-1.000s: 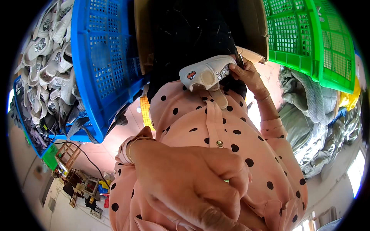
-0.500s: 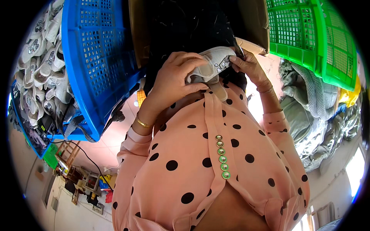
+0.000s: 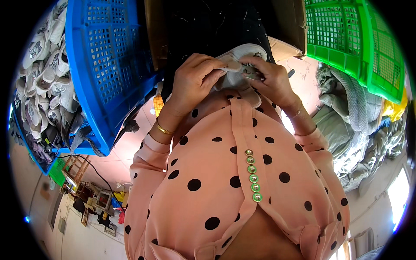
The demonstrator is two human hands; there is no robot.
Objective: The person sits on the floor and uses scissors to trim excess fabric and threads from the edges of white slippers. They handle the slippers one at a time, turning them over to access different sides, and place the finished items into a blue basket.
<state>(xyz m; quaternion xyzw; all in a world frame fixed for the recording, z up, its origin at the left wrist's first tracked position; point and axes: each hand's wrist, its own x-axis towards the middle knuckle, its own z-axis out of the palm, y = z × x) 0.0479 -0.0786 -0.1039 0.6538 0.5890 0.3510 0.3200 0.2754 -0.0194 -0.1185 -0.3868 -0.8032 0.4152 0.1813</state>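
Observation:
A white shoe (image 3: 236, 80) with a dark printed design lies in my lap against the black trousers, its opening turned up toward me. My left hand (image 3: 195, 82) is closed, thumb and fingers pinching an edge of it near the opening. Across from it, my right hand (image 3: 271, 82) curls over the shoe's other side. Under its fingertips shows a small silvery metal tool (image 3: 255, 75), mostly hidden; its exact kind is unclear. The fingertips of both hands are close together above the shoe.
To my left stands a blue plastic crate (image 3: 108, 65), beyond it a heap of similar white shoes (image 3: 47, 82). A cardboard box (image 3: 288, 26) is ahead, a green crate (image 3: 342, 39) at right. Grey cloth and plastic sacks (image 3: 346, 125) lie below that crate.
The shoe has been turned so its inside faces up. My left hand has moved from cupping it to pinching its edge. My right hand has moved left and inward over the opening.

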